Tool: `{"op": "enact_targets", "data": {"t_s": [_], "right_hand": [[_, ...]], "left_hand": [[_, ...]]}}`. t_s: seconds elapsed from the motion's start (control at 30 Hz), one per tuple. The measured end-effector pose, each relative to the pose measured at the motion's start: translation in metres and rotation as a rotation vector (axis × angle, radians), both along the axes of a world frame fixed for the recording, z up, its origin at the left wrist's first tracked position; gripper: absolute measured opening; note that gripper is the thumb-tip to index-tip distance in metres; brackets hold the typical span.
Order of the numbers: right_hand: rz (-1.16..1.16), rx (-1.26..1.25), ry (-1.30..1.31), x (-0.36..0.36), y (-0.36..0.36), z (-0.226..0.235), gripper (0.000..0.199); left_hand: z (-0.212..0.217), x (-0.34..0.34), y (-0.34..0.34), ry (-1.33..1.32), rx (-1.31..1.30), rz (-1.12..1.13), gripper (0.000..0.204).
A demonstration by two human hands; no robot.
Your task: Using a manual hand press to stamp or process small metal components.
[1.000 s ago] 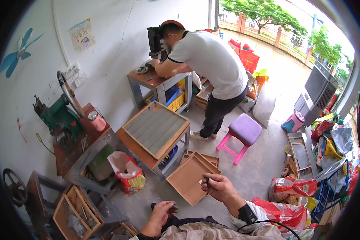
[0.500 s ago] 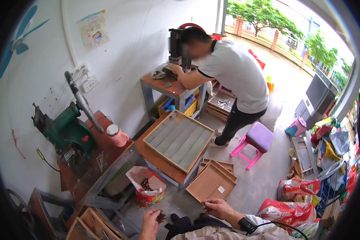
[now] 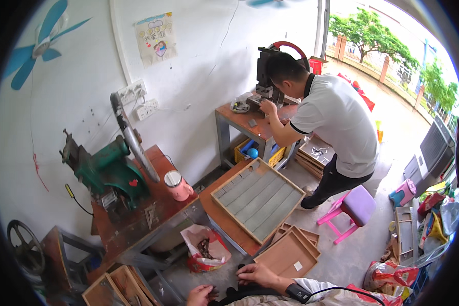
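Low in the head view, my left hand (image 3: 201,295) is closed, its fingertips pinching a small dark flat piece (image 3: 213,293). Up and to the right of it, my right hand (image 3: 259,275) is closed too, fingers bent down; whatever they hold, if anything, cannot be made out. A black strap device (image 3: 298,292) sits on my right wrist. Just beyond the hands stands a red and white bag (image 3: 207,253) with brown pieces inside. Beside my right hand lies a shallow wooden tray (image 3: 280,257) with a white square (image 3: 298,265) in it.
A framed tray of grey strips (image 3: 260,196) rests on a low bench. Left are a green hand press (image 3: 107,173) and a pink cup (image 3: 178,186) on a table. Beyond, a co-worker (image 3: 331,122) bends over a machine. A purple stool (image 3: 358,206) and bags (image 3: 390,275) stand right.
My view has turned, so the room sits further right and lower. My hands are closer together, the right one having moved left. The co-worker stays bent at the machine.
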State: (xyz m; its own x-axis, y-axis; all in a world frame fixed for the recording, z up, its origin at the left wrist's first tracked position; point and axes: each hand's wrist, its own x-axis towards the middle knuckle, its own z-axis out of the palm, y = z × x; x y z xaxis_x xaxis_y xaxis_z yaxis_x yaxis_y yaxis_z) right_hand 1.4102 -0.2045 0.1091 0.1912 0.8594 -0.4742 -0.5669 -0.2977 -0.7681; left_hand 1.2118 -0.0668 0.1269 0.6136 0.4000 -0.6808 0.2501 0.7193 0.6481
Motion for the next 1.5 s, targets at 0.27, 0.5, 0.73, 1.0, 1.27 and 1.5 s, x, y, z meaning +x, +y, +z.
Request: {"op": "enact_targets", "data": {"t_s": [0.27,0.5,0.73,1.0,1.27,1.5], "right_hand": [[0.083,0.427,-0.828,0.041,0.069,0.016,0.015],[0.103,0.363,-0.903,0.057,0.091,0.014,0.015],[0.026,0.345,-0.770,0.038,0.119,0.019,0.013],[0.029,0.298,-0.770,0.018,0.136,0.029,0.016],[0.157,0.245,-0.312,0.010,0.167,0.030,0.026],[0.169,0.386,-0.755,0.027,0.182,0.030,0.016]], "left_hand": [[0.022,0.087,0.032,-0.155,0.037,-0.081,0.028],[0.013,0.104,0.048,-0.149,0.004,-0.054,0.021],[0.011,0.090,0.077,-0.218,0.028,-0.067,0.019],[0.027,0.075,0.092,-0.186,0.007,0.032,0.017],[0.017,0.063,0.106,-0.144,0.033,0.234,0.021],[0.010,0.069,0.107,-0.225,-0.024,0.242,0.025]]}}
